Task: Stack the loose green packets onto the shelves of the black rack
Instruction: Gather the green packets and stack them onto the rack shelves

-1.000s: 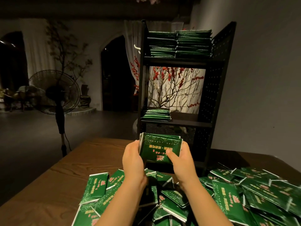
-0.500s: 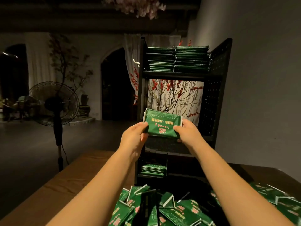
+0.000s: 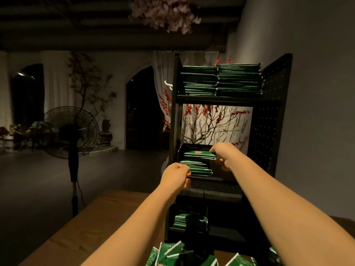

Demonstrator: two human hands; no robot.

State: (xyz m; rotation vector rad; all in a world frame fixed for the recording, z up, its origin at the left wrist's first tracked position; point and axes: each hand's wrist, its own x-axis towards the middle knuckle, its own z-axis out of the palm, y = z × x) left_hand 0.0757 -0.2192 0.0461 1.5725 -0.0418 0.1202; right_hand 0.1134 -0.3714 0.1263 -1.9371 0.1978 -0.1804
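Since half a second ago I've carried the bundle of packets (image 3: 199, 154) from mid-air onto the middle shelf (image 3: 209, 178) of the black rack (image 3: 269, 120), over the low stack (image 3: 197, 167) there. My right hand (image 3: 222, 156) pinches the bundle's right end; my left hand (image 3: 175, 176) is curled at the stack's left edge, though in this dim light I can't tell whether it grips anything. The top shelf (image 3: 221, 98) looks full, the bottom shelf (image 3: 180, 220) holds few, and loose packets (image 3: 169, 254) lie on the table (image 3: 92, 227), so plenty remains.
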